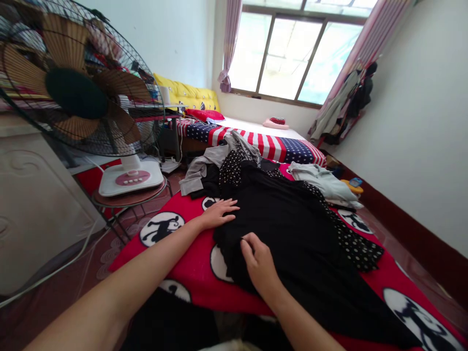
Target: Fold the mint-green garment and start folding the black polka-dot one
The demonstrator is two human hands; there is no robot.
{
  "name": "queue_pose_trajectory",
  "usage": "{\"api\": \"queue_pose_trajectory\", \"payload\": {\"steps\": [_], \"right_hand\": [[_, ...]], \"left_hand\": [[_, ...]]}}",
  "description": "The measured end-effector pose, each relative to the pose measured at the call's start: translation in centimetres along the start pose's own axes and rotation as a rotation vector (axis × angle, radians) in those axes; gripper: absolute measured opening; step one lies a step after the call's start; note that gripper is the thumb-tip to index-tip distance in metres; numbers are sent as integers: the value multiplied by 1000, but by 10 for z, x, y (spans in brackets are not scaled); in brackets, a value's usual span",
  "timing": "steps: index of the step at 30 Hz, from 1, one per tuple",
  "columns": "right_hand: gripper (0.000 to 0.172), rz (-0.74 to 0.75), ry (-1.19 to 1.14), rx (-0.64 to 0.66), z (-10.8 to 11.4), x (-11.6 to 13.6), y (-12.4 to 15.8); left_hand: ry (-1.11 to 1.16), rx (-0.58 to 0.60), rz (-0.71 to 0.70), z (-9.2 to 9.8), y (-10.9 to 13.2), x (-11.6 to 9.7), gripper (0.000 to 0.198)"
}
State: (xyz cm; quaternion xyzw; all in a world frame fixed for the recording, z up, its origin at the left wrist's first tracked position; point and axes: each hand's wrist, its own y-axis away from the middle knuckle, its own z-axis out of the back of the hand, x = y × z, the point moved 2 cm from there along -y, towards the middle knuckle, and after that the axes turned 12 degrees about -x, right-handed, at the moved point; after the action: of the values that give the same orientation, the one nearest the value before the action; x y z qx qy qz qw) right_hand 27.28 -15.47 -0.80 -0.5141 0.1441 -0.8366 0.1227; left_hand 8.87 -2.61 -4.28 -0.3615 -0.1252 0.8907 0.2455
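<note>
A black garment (pixel 292 224) with white-dotted black sleeves lies spread over a red blanket (pixel 197 258) with black-and-white round prints. My left hand (pixel 218 213) rests flat, fingers apart, at the garment's left edge. Closer to me, my right hand (pixel 259 258) has its thumb and fingers pinched on the black cloth near its lower left edge. One dotted sleeve (pixel 360 248) stretches out to the right, while the other (pixel 231 168) is bunched at the upper left.
Grey clothes (pixel 206 165) lie beyond the garment, and a folded pale garment (pixel 321 180) is at the back right. A fan (pixel 76 92) stands on a stool (pixel 127 195) at the left. Farther back is a bed with a stars-and-stripes cover (pixel 263 144).
</note>
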Motion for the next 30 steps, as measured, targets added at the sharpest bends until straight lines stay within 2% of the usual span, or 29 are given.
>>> {"api": "queue_pose_trajectory", "payload": {"steps": [3, 5, 8, 10, 12, 15, 17, 20, 22, 23, 24, 27, 28, 30], "right_hand": [[26, -357, -314, -15, 6, -6, -4], [25, -524, -514, 0, 11, -10, -5], [23, -609, -665, -20, 26, -16, -11], [24, -613, -662, -42, 39, -22, -18], [26, -602, -587, -36, 47, -28, -24], [28, -553, -462, 11, 43, -31, -26], [25, -516, -430, 96, 32, -27, -22], [22, -493, -350, 375, 27, -15, -14], [24, -476, -263, 506, 41, -8, -17], [27, -463, -228, 494, 52, -7, -25], [28, -442, -196, 427, 64, -8, -36], [24, -327, -54, 72, 95, -23, -83], [22, -268, 25, -31, 100, -30, -99], [26, -123, 225, -157, 98, -42, -127]], "left_hand": [[81, -60, 21, 2, 0, -1, 35], [95, -113, 26, 4, 3, -1, 33], [133, -306, 137, 10, 7, 6, 33], [151, -447, 264, 13, 7, 15, 39], [142, -512, 361, 11, 0, 22, 53], [112, -473, 376, -3, -22, 13, 72], [128, -383, 296, -22, -37, -9, 75], [170, -150, 84, -61, -42, -55, 68], [184, 3, -32, -82, -33, -84, 52], [178, 56, -78, -89, -26, -97, 46], [149, 94, -133, -94, -18, -108, 43], [-47, 140, -326, -94, 0, -132, 52], [-116, 144, -375, -92, 3, -136, 55], [-192, 142, -408, -88, 7, -141, 54]]}}
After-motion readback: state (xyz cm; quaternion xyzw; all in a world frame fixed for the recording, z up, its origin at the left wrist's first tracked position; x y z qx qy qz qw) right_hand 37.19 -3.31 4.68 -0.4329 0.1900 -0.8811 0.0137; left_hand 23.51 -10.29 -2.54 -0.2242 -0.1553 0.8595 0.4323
